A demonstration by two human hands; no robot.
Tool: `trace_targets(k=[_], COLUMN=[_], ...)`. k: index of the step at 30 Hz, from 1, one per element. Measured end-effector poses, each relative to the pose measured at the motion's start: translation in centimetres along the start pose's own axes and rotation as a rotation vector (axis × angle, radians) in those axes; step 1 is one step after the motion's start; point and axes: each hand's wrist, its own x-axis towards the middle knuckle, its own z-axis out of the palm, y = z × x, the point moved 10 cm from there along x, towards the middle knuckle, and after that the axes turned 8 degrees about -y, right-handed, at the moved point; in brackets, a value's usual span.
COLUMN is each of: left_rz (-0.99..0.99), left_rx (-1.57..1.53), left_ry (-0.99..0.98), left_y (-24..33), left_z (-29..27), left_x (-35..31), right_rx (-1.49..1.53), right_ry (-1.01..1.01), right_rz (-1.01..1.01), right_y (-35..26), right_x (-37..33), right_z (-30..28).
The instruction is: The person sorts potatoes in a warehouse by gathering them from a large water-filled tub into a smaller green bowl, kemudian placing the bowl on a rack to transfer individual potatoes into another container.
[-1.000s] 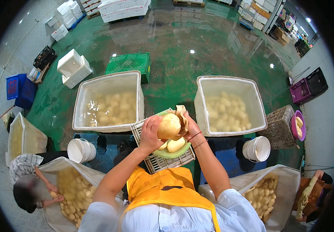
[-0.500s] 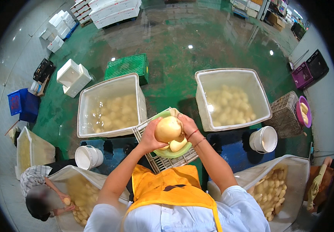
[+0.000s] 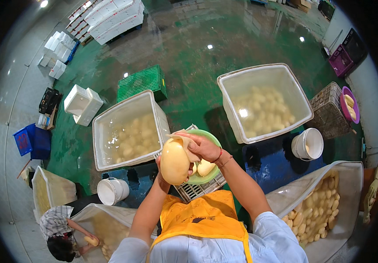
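In front of my chest I hold a large, smooth, pale yellow peeled potato [image 3: 174,162], upright and shiny. My left hand [image 3: 160,176] is closed round it from below and behind, partly hidden by it. My right hand [image 3: 205,148] is closed on a limp beige cloth [image 3: 191,153], which lies against the potato's upper right side. Under my hands, a green bowl [image 3: 214,138] with several pale yellow pieces sits on an upturned-looking plastic crate [image 3: 202,189].
Water-filled white tubs of potatoes stand ahead left [image 3: 97,149] and ahead right [image 3: 265,69]. Another tub [image 3: 351,197] is near my right arm. White buckets stand left [image 3: 110,191] and right [image 3: 307,144]. A person [image 3: 57,225] works at a tub on the lower left.
The potato has turned from end-on to upright and come slightly nearer and left. The cloth now lies over its upper right side. My view has tilted a little.
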Motion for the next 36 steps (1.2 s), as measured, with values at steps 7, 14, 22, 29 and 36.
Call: trace_targets(k=[7,14,22,29,36], left_rz=[-0.117,-0.186,-0.228,-0.22,-0.084], left_rx=[-0.249,-0.021,-0.029,-0.099,-0.063], left_ry=[0.012,0.195,0.021,0.166,0.332], left_y=[-1.7,-1.9,-3.5,-2.8,-0.9], left_z=[-0.3,-0.6,1.8,-0.6,-2.7], left_x=[-0.8,-2.5,-0.5,-2.0,-2.4], right_rx=[0.273,0.272,0.484,0.524,-0.304], right_ry=[0.075,0.395,0.177,-0.007,0.267], right_rz=[-0.031,-0.125,0.048,0.045,-0.087], right_y=[1.7,1.9,2.7,-0.1,0.0], right_x=[-0.1,-1.4,-0.7,-2.2,-1.3], right_z=[1.0,0.9,0.6,2.4,0.7])
